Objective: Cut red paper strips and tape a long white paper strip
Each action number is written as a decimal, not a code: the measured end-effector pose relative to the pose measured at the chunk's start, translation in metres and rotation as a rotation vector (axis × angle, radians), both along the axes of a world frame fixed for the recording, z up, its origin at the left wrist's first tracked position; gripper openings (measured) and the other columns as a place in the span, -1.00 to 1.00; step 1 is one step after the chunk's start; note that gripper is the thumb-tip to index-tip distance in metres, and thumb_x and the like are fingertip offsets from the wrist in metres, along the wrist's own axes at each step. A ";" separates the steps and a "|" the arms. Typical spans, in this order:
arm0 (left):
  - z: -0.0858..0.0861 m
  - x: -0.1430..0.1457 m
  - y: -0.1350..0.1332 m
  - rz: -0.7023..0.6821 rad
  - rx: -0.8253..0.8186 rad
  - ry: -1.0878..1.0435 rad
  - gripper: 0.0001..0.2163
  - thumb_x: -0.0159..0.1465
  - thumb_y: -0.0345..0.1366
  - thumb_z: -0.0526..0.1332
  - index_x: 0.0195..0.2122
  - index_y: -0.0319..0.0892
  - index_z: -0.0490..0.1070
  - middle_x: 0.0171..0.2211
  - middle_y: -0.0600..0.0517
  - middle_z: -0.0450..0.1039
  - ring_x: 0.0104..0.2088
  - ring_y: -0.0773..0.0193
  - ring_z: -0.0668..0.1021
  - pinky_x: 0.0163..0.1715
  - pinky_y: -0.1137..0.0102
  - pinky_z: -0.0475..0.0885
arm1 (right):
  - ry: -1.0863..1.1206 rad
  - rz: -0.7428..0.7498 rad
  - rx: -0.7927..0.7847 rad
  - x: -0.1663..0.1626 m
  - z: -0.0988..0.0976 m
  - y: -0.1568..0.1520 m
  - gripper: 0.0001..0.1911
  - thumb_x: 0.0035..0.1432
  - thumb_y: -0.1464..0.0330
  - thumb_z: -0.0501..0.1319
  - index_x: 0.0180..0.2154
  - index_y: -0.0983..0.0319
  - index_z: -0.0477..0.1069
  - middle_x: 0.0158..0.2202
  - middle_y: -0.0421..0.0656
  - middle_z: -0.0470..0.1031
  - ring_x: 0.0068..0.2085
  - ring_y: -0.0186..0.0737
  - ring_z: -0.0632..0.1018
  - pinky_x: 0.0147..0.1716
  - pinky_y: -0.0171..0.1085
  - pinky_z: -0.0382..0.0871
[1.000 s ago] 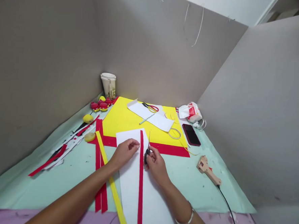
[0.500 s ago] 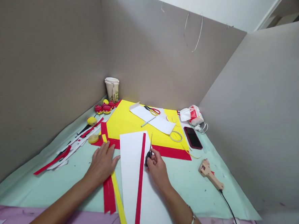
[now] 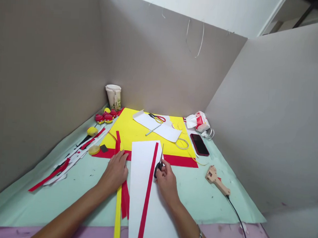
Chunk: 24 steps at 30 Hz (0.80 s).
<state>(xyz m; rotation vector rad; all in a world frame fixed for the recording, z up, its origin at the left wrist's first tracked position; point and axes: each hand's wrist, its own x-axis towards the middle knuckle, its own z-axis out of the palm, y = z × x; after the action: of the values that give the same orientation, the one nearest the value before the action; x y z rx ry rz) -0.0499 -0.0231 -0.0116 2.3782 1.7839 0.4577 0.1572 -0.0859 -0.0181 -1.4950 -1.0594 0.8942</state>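
Observation:
A long white sheet [image 3: 139, 175] lies in front of me with a red strip [image 3: 149, 185] running along it. My right hand [image 3: 167, 180] is closed on small black-handled scissors [image 3: 159, 162], blades pointing away, at the sheet's right edge. My left hand [image 3: 115, 172] lies flat with fingers stretched out on red strips [image 3: 124, 199] and a yellow strip [image 3: 117, 217] just left of the white sheet.
Yellow sheet [image 3: 128, 129] over a red sheet [image 3: 183, 160] lies beyond. On it are white paper, red-handled scissors [image 3: 157, 118], a pencil, a tape ring [image 3: 183, 143]. Phone [image 3: 199, 144], glue gun [image 3: 217, 180] with cord right; cup [image 3: 113, 96], scraps [image 3: 70, 156] left. Grey panels surround.
My left hand left the white sheet and moved left onto the red and yellow strips, which have swung to lie closer beside the sheet. The right hand with scissors stayed put.

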 end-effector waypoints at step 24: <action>-0.007 -0.016 0.004 0.054 0.180 -0.119 -0.60 0.23 -0.42 -0.06 0.05 -0.29 0.37 0.23 -0.23 0.07 0.23 -0.08 0.23 0.11 0.07 0.36 | -0.046 0.068 -0.047 0.000 0.004 -0.006 -0.49 0.16 0.28 0.15 0.15 0.23 0.27 -0.27 -0.14 0.42 -0.35 -0.24 0.43 -0.38 -0.29 0.40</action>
<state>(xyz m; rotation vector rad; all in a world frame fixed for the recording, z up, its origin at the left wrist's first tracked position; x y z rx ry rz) -0.0656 -0.0195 -0.0191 2.3640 1.8277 0.7806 0.1576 -0.0922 -0.0144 -1.5325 -1.1354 0.9423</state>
